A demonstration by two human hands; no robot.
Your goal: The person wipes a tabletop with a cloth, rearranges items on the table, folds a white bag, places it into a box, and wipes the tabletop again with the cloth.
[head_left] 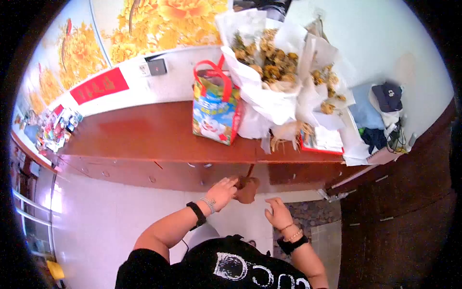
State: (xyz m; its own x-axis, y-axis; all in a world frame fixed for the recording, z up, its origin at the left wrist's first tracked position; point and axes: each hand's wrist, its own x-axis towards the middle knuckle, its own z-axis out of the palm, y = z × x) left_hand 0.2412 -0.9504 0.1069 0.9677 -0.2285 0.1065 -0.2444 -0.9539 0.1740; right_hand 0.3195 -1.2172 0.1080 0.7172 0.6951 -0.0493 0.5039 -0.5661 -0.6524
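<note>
At the lower middle, my left hand point(223, 193) has its fingers on the left edge of a small brown item point(247, 190), perhaps cloth, which hangs in front of the cabinet. My right hand point(278, 213) is to the right of that item, not touching it, fingers partly bent and apart with nothing between them. Beyond the hands, a colourful bag with red handles point(215, 113) stands upright on the reddish-brown cabinet top point(139, 132). Beside it lie dried yellow flowers point(276, 62) wrapped in white paper.
Small packets point(60, 127) are piled at the cabinet's left end. At the right are a dark cap point(388, 96) and folded clothes point(368, 108). A patterned mat point(308, 219) lies on the floor, and dark wooden doors point(399, 192) stand at the right.
</note>
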